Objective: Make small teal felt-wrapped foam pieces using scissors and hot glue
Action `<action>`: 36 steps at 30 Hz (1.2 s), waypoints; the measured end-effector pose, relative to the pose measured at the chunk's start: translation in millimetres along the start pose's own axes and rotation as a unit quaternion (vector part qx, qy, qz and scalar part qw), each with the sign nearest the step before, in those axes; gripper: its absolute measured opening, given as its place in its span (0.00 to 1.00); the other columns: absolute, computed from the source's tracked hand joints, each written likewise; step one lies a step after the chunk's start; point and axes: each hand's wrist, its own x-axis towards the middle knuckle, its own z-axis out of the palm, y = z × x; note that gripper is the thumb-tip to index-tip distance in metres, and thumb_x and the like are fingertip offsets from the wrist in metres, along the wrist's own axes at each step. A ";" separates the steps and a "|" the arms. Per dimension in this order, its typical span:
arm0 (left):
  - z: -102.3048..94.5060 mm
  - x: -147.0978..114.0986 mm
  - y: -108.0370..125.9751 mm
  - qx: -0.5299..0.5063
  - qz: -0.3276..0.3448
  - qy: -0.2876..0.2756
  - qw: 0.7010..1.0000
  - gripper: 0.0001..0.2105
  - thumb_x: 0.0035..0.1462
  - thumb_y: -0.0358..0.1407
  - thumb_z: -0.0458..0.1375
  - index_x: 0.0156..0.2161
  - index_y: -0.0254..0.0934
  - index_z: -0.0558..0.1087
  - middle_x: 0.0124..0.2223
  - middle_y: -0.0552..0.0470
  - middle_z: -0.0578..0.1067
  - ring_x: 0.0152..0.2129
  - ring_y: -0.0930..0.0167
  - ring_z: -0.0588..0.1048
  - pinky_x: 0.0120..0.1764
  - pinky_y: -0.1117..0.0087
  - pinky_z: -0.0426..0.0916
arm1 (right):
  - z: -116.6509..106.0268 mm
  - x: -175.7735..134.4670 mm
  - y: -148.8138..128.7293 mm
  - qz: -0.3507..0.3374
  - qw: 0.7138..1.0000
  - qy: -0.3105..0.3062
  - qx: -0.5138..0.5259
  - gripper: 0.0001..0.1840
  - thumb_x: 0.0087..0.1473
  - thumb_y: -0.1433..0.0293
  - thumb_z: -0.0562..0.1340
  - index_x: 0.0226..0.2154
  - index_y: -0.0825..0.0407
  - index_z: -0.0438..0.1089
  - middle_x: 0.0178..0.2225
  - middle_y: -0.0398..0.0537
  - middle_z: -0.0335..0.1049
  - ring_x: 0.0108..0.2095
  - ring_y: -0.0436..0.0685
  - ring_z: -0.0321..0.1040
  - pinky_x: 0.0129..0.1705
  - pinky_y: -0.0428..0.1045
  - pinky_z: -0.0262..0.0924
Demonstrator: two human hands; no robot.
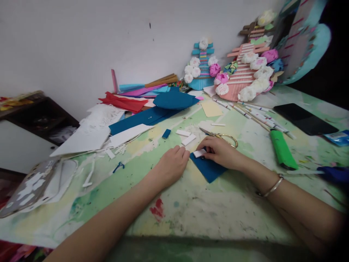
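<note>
A small white rectangular piece [200, 153] lies at the upper left corner of a dark blue paper sheet [209, 169]. My right hand [218, 151] pinches that white piece between thumb and fingers, low over the sheet. My left hand [174, 163] rests on the table just left of the sheet, its fingers curled; whatever they hold, if anything, is hidden. Two loose white pieces [188, 139] lie beyond my hands, with a small blue-covered block [166, 134] to their left. Scissors with gold handles [229, 139] lie just behind my right hand.
Blue cut paper [174, 100], a red sheet [124, 103] and white board [84, 134] pile up at the back left. Flower-decorated instrument shapes [203, 69] stand against the wall. Markers [261, 116], a black phone [305, 118] and a green case [283, 149] are on the right.
</note>
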 end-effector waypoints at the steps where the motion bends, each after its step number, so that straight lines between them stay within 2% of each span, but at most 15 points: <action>1: -1.2 1.2 -1.3 -0.023 -0.022 -0.017 0.999 0.09 0.61 0.25 0.43 0.36 0.32 0.66 0.35 0.44 0.70 0.33 0.64 0.68 0.34 0.65 0.64 | -0.1 0.1 -0.2 -0.002 1.000 0.000 -0.004 0.10 0.48 0.79 0.63 0.35 0.53 0.73 0.32 0.46 0.64 0.28 0.50 0.61 0.32 0.47 0.55; 5: -10.3 -4.4 -7.4 -0.143 -0.145 -0.049 0.978 0.06 0.61 0.29 0.43 0.36 0.35 0.62 0.34 0.47 0.70 0.28 0.67 0.68 0.30 0.68 0.62 | 0.3 0.6 0.9 -0.015 1.000 0.004 -0.026 0.11 0.48 0.79 0.62 0.36 0.53 0.73 0.32 0.46 0.65 0.31 0.51 0.62 0.33 0.47 0.55; 8: -20.8 -19.8 0.9 -0.205 -0.172 -0.043 0.962 0.06 0.62 0.30 0.42 0.37 0.36 0.60 0.32 0.49 0.69 0.27 0.69 0.67 0.30 0.69 0.61 | 1.6 1.1 3.3 -0.016 1.000 0.002 -0.027 0.11 0.48 0.78 0.62 0.36 0.53 0.73 0.32 0.46 0.64 0.31 0.52 0.62 0.33 0.47 0.54; 11: -27.8 -36.0 25.2 -0.222 -0.111 -0.059 0.967 0.08 0.63 0.32 0.41 0.35 0.36 0.60 0.31 0.50 0.68 0.25 0.70 0.65 0.28 0.69 0.60 | 2.8 1.8 5.6 -0.019 0.999 0.001 -0.034 0.10 0.48 0.77 0.63 0.36 0.53 0.73 0.31 0.46 0.64 0.29 0.52 0.61 0.32 0.48 0.54; 13: -27.6 -43.7 44.3 -0.191 -0.042 -0.050 0.979 0.11 0.64 0.32 0.40 0.33 0.35 0.62 0.30 0.49 0.68 0.26 0.69 0.65 0.29 0.68 0.61 | 3.2 2.1 6.8 -0.024 0.999 0.000 -0.038 0.10 0.48 0.77 0.62 0.36 0.53 0.73 0.32 0.46 0.64 0.30 0.52 0.61 0.33 0.48 0.55; 15: -25.0 -48.1 59.9 -0.142 0.030 -0.016 0.989 0.15 0.66 0.36 0.39 0.32 0.34 0.63 0.29 0.48 0.68 0.26 0.67 0.66 0.29 0.66 0.61 | 3.5 2.3 7.9 -0.026 0.999 0.000 -0.039 0.10 0.48 0.77 0.62 0.36 0.53 0.73 0.32 0.47 0.64 0.31 0.53 0.62 0.34 0.49 0.55; 18: -23.0 -49.6 73.3 -0.096 0.080 -0.009 0.992 0.15 0.66 0.39 0.42 0.33 0.34 0.64 0.30 0.48 0.68 0.28 0.66 0.66 0.29 0.65 0.61 | 3.9 2.4 9.0 -0.030 0.999 0.000 -0.039 0.10 0.48 0.76 0.62 0.36 0.53 0.73 0.33 0.47 0.65 0.33 0.54 0.62 0.35 0.49 0.55; 22: -29.5 -47.2 81.4 -0.053 0.076 -0.041 0.995 0.13 0.63 0.43 0.48 0.33 0.35 0.65 0.31 0.47 0.69 0.29 0.64 0.68 0.26 0.65 0.60 | 4.2 1.9 8.7 -0.029 0.999 0.004 -0.037 0.09 0.49 0.76 0.62 0.36 0.52 0.72 0.33 0.47 0.65 0.31 0.53 0.62 0.34 0.49 0.55; 25: -35.5 -44.6 85.3 -0.051 0.075 -0.071 0.993 0.08 0.62 0.36 0.49 0.34 0.35 0.65 0.30 0.47 0.70 0.28 0.64 0.68 0.22 0.67 0.58 | 4.1 1.5 7.0 -0.023 0.999 0.010 -0.041 0.09 0.48 0.76 0.62 0.35 0.53 0.72 0.32 0.46 0.64 0.30 0.52 0.62 0.32 0.48 0.55; 28: -37.7 -42.4 85.2 -0.072 0.103 -0.096 0.987 0.03 0.59 0.29 0.51 0.34 0.35 0.65 0.30 0.48 0.71 0.28 0.65 0.69 0.20 0.69 0.57 | 3.4 1.4 5.5 -0.025 0.999 0.008 -0.045 0.09 0.48 0.77 0.62 0.35 0.53 0.72 0.31 0.47 0.64 0.31 0.53 0.62 0.33 0.48 0.55; 31: -37.5 -42.1 81.2 -0.093 0.106 -0.097 0.985 0.05 0.61 0.31 0.50 0.34 0.35 0.66 0.30 0.48 0.72 0.29 0.65 0.70 0.21 0.70 0.58 | 3.0 1.6 5.7 -0.030 0.999 -0.001 -0.043 0.10 0.48 0.77 0.61 0.36 0.54 0.72 0.34 0.48 0.66 0.33 0.54 0.63 0.34 0.48 0.54; 36: -37.6 -44.6 72.8 -0.113 0.056 -0.102 0.987 0.11 0.65 0.36 0.45 0.34 0.34 0.66 0.31 0.47 0.72 0.30 0.66 0.71 0.24 0.70 0.61 | 3.4 2.7 7.7 -0.029 0.999 -0.005 -0.045 0.11 0.48 0.78 0.61 0.37 0.53 0.72 0.35 0.48 0.66 0.34 0.54 0.62 0.35 0.48 0.53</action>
